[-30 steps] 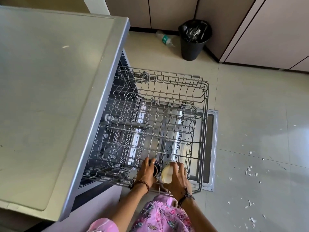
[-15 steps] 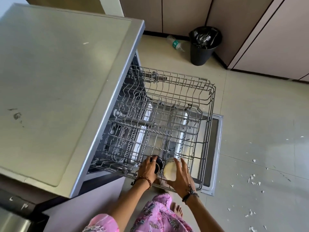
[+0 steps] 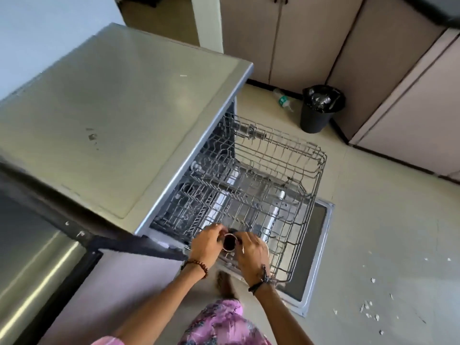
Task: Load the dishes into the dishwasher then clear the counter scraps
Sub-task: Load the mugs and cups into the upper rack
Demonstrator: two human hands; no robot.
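Wire rack (image 3: pixel 286 175) stands pulled out of the dishwasher (image 3: pixel 174 155) over its lowered door (image 3: pixel 321 235). At the rack's near corner a small dark cup (image 3: pixel 229 242) sits between both hands — left hand (image 3: pixel 207 246) curled against its side, right hand (image 3: pixel 252 251) with fingers bent round its other side. White scraps (image 3: pixel 368 308) dot the floor (image 3: pixel 388 220).

No readable text anywhere in view.

The only label-like mark is a green band on the plastic bottle (image 3: pixel 282 100) lying on the floor at about 1 o'clock, just left of the black bin (image 3: pixel 321 108); its printing is too small and blurred to make out. The dishwasher (image 3: pixel 224 135) shows no legible brand, number or sign.
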